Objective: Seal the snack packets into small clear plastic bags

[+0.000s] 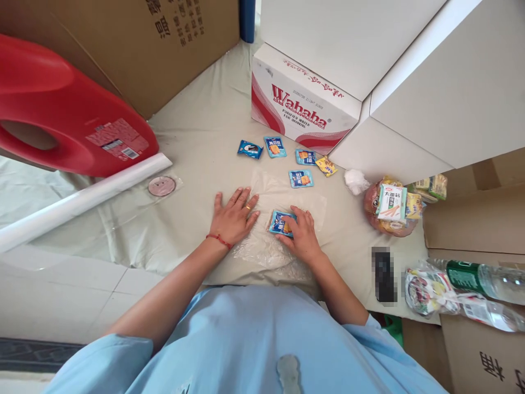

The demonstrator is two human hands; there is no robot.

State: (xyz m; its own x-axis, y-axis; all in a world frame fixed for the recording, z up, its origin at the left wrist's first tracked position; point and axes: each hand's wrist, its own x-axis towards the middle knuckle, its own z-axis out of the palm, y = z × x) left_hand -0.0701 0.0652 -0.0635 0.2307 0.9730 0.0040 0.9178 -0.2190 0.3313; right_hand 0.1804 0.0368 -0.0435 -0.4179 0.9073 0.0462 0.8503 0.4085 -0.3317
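Observation:
My left hand (pixel 235 219) lies palm down with fingers spread, on the left edge of a clear plastic bag (pixel 266 249) spread over the cloth. My right hand (pixel 302 232) is curled over a small blue snack packet (pixel 279 222), thumb and fingers at its right side. Beyond my hands lie a second blue snack packet (pixel 301 178), a third blue packet (pixel 305 157) against a yellow packet (pixel 326 166), another blue packet (pixel 275 147) and a darker blue cookie packet (pixel 250 149).
A Wahaha water carton (pixel 301 104) stands at the back by white cabinets. Left are a red jug (pixel 74 109), a white roll (pixel 86 200) and a pink disc (pixel 162 186). On the right are a bowl of snacks (pixel 371 210), a blurred black object (pixel 384 273) and plastic bottles (pixel 488 279).

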